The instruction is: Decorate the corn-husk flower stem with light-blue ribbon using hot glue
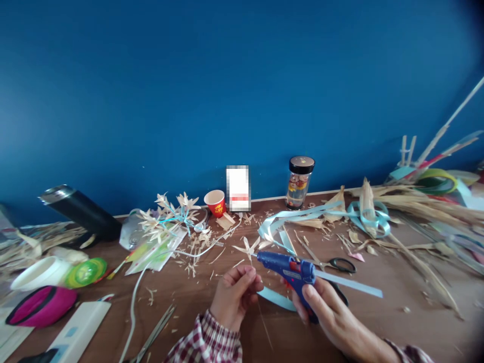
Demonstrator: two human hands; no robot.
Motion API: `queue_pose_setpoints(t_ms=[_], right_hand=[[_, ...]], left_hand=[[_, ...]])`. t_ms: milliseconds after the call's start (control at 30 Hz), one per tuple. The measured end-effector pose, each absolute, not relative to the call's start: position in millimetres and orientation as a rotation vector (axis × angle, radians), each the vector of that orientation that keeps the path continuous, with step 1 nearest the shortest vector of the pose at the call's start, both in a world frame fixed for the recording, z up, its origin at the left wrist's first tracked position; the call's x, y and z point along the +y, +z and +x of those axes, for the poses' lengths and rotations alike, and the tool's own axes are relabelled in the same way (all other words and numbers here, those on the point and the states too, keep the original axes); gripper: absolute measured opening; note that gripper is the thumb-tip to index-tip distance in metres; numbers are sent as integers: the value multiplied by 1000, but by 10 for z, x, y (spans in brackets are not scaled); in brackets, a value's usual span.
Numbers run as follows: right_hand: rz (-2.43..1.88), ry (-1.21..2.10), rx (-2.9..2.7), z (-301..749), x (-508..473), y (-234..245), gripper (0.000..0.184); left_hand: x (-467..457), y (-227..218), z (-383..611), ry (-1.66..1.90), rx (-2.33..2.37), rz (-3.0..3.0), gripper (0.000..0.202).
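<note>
My right hand [321,302] is wrapped round the grip of a blue glue gun [289,267], whose nozzle points left. Fingers of my left hand [239,288] pinch the thin stem of a small pale flower [247,248] that looks made of dried husk. The nozzle tip is close beside the flower's base; I cannot tell whether they touch. Below my left hand the stem trails down as a fine strand. Light blue ribbon [278,298] passes between and behind my hands. Scissors [342,264] with black handles lie just beyond the glue gun.
Finished-looking husk flowers [176,214] stand at the left behind a white cable [138,287]. A red paper cup [215,202] and a lidded glass jar [298,184] are near the blue wall. Other scissors [157,330], a power strip [81,330] and a black bottle [83,212] lie left; husks [408,201] spread right.
</note>
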State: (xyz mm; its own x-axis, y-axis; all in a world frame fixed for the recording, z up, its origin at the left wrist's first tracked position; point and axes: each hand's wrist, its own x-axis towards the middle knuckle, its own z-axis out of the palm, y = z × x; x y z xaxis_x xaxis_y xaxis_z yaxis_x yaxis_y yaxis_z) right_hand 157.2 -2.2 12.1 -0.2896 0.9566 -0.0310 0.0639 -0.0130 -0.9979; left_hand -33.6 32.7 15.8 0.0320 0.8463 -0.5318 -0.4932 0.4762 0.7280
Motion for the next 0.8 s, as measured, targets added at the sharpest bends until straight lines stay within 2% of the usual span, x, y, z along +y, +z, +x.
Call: queue_pose_setpoints(t_ms=[233,433,633,800], right_hand=[[-1145,1427,-1503,1563,-22,193,47],[-1130,1429,-1482,1566,-29,152,42],[-1165,1425,-1552,1573,-41,185,48],[-1126,1429,-1478,1577,-27,134,41]], left_hand=[[330,161,-347,1097,1121,413,37],[320,150,-326,1093,1159,425,38],[321,138,-335,1126,1162,441,34],[320,129,-325,1117,1182,444,37]])
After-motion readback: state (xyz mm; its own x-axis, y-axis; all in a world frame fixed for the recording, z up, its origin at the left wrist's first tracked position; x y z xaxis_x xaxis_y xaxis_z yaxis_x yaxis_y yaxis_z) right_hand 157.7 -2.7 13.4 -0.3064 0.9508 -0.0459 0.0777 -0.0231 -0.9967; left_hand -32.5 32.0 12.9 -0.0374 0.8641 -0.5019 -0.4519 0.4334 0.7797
